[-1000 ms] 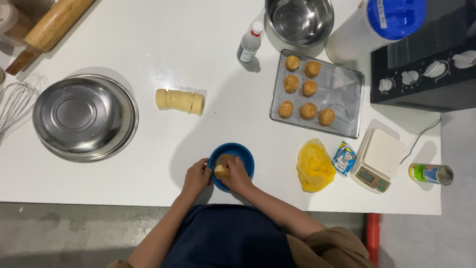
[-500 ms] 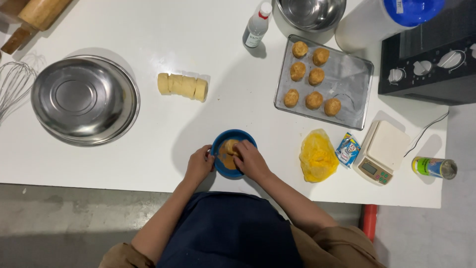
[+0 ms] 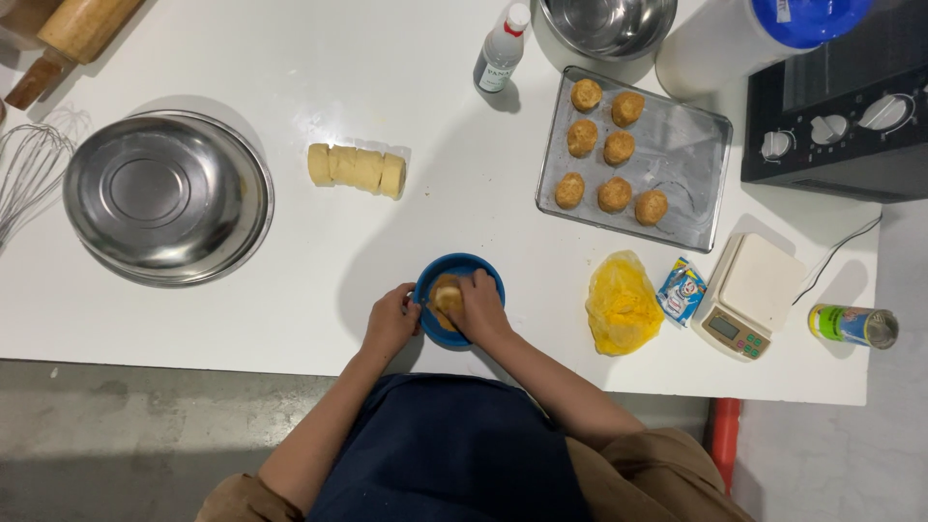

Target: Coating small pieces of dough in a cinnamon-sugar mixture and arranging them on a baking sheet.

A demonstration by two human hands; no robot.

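A small blue bowl (image 3: 474,266) sits near the table's front edge. My left hand (image 3: 391,319) grips its left rim. My right hand (image 3: 478,304) reaches into the bowl and holds a round piece of dough (image 3: 445,293) against crumbs inside. Further back lies a sliced log of pale dough (image 3: 356,169). A metal baking tray (image 3: 691,164) at the right carries several crumb-coated dough balls (image 3: 614,145).
A large steel bowl (image 3: 166,196) and whisk (image 3: 27,169) stand at the left, a rolling pin (image 3: 68,34) at the back left. A small bottle (image 3: 501,48), second steel bowl (image 3: 607,21), yellow bag (image 3: 623,304), kitchen scale (image 3: 749,293), can (image 3: 853,324) and oven (image 3: 841,106) are at the right.
The view has shifted slightly, so the table objects sit a little lower. My hands stay at the blue bowl, the right one working the dough piece inside it.
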